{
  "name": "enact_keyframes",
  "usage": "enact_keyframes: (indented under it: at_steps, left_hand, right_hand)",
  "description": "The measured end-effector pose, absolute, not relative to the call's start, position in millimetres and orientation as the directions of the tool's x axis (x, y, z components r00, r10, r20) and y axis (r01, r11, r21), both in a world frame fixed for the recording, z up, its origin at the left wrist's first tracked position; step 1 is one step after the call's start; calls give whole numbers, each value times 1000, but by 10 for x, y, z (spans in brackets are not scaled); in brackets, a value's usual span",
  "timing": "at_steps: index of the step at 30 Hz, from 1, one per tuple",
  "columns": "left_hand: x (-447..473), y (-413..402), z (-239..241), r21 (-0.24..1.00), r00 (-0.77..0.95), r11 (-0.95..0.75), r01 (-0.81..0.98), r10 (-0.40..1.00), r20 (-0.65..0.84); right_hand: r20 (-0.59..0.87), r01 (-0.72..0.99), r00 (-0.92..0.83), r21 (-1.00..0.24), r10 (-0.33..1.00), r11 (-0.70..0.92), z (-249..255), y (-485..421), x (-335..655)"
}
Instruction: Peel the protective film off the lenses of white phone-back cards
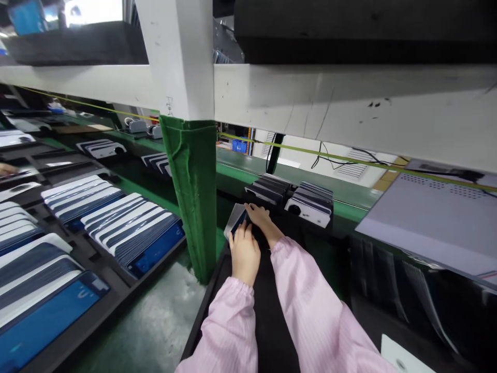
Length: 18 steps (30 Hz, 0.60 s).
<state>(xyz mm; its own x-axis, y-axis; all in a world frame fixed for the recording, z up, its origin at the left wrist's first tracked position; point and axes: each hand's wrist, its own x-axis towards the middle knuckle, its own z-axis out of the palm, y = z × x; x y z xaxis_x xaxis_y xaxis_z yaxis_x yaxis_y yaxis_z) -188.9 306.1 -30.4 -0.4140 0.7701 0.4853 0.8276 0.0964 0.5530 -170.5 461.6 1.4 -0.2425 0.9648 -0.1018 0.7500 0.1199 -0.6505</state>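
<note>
My left hand [244, 253] and my right hand [262, 219] meet over one thin phone back cover [236, 219], grey outside with a blue film. Both hands pinch it at its right edge above a black tray [202, 321]. Pink sleeves cover both my arms. Just beyond the hands, two stacks of covers [292, 198] with camera holes lie on the green conveyor belt [349, 199].
A green-wrapped post [192, 197] stands just left of my hands. Black trays holding rows of white and blue covers [116, 228] fill the left side. A white frame beam [349, 109] runs overhead. Another person's fingers [6, 169] show at the far left. A grey panel [435, 217] lies at right.
</note>
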Motion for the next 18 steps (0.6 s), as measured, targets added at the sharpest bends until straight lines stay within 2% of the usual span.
enact_keyframes:
  at_steps: [3, 10, 14, 18]
  left_hand:
    - [-1897, 3073, -345, 569, -463, 135, 811, 742, 485]
    - [-1875, 3106, -429, 527, -486, 182, 830, 699, 524]
    - [-1881, 3112, -429, 526, -487, 170, 833, 677, 552]
    - [-1892, 3089, -390, 561, -502, 143, 815, 658, 561]
  right_hand:
    - [-85, 726, -234, -678, 969, 116, 12, 4631, -1697]
    - [-43, 594, -49, -804, 998, -5, -228, 4289, -1621]
    - [-32, 486, -85, -874, 996, 14, -294, 4072, -1502]
    - [-18, 403, -116, -914, 993, 31, -73, 3883, -1218]
